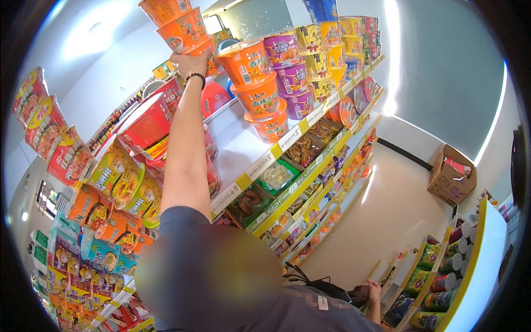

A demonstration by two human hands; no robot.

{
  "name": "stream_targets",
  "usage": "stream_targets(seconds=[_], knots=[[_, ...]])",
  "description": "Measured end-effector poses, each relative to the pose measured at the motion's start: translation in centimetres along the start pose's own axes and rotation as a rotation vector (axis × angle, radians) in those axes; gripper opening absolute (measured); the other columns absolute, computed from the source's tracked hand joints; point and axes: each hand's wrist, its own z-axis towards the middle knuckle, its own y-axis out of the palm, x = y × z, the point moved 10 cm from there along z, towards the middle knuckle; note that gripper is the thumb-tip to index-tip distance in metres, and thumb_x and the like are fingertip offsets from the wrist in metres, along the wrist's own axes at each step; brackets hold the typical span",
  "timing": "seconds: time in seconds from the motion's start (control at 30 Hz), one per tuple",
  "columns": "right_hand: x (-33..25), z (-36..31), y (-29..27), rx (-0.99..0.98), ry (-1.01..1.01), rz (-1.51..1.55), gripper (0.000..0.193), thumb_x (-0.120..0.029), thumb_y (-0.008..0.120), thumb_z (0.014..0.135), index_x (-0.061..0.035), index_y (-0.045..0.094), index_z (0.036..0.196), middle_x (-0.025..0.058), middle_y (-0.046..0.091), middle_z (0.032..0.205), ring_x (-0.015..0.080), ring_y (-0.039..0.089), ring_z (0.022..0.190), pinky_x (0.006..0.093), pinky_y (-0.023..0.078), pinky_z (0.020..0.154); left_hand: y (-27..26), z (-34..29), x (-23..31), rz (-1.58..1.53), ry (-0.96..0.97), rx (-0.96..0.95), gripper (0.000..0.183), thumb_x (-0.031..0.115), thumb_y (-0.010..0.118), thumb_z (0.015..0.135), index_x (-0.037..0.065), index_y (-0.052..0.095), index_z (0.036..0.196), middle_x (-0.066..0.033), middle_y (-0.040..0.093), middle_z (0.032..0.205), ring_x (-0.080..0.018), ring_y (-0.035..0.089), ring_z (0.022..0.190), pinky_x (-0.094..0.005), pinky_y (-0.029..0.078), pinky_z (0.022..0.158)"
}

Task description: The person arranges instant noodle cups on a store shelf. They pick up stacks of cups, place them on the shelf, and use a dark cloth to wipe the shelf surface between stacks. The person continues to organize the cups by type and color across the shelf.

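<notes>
My left arm stretches up to the top shelf, with a dark bead bracelet on its wrist. My left hand (191,61) is closed around the lower part of a stack of orange instant noodle tubs (185,32), which leans to the left. Right of it stands another stack of orange noodle tubs (260,94), apart from the hand. Low at the right, my right hand (374,290) is closed beside a dark brown object (359,296) that I cannot make out. A black device with cables (326,288) lies against my dark shirt.
Purple (290,80) and yellow tubs (315,66) continue along the white shelf (235,127). Red tubs (146,127) and green tubs (119,177) are stacked left of my arm. Snack packets fill the lower tiers. A cardboard box (452,176) stands on the floor (398,182). Another shelf (478,265) with cans is at right.
</notes>
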Motion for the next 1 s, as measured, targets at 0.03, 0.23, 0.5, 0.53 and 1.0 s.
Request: stream_targets(seconds=[0.03,0.23,0.5,0.53,1.0], knots=[[0.0,-0.1,-0.3,0.010,0.010,-0.011,0.022,-0.001,0.050,0.079,0.0022,0.054,0.100,0.0167,0.065,0.079,0.0248,0.064,0.068,0.0331,0.052,0.060,0.2,-0.2,-0.5,-0.016,-0.007,0.007,0.098,0.036,0.084,0.055,-0.003,0.026,0.124,-0.0250,0.043,0.118,-0.0359,0.049,0.107,-0.0417,0.042,0.093],[-1.6,-2.7,0.6,0.060,0.037,-0.008,0.018,-0.001,0.051,0.079,0.0011,0.055,0.097,0.0171,0.064,0.079,0.0261,0.064,0.068,0.0336,0.052,0.060,1.6,-1.9,-3.7,0.050,0.001,0.094,0.098,0.037,0.084,0.054,-0.003,0.029,0.124,-0.0243,0.046,0.116,-0.0373,0.048,0.109,-0.0424,0.041,0.093],[0.7,-0.4,-2.7,0.072,-0.001,0.004,0.021,0.004,0.049,0.075,0.0011,0.055,0.095,0.0177,0.064,0.077,0.0262,0.063,0.065,0.0324,0.051,0.060,4.2,-5.6,-8.4,0.018,-0.017,0.110,0.100,0.031,0.083,0.055,-0.004,0.025,0.128,-0.0259,0.043,0.120,-0.0400,0.041,0.116,-0.0444,0.036,0.099],[0.3,-0.2,-2.7,0.082,0.021,-0.019,0.021,0.004,0.050,0.075,0.0010,0.055,0.095,0.0178,0.064,0.076,0.0260,0.063,0.065,0.0323,0.051,0.060,4.4,-6.3,-9.0,0.003,-0.029,0.117,0.099,0.031,0.083,0.055,-0.004,0.025,0.127,-0.0259,0.042,0.120,-0.0401,0.040,0.117,-0.0445,0.034,0.100],[-1.4,-2.1,-2.9,0.060,-0.039,-0.096,0.014,0.001,0.051,0.082,0.0035,0.057,0.094,0.0140,0.064,0.078,0.0244,0.064,0.071,0.0313,0.051,0.066,7.2,-12.4,-16.0,-0.104,-0.033,-0.016,0.092,0.023,0.078,0.058,-0.005,0.024,0.128,-0.0268,0.039,0.126,-0.0399,0.036,0.121,-0.0428,0.031,0.103]])
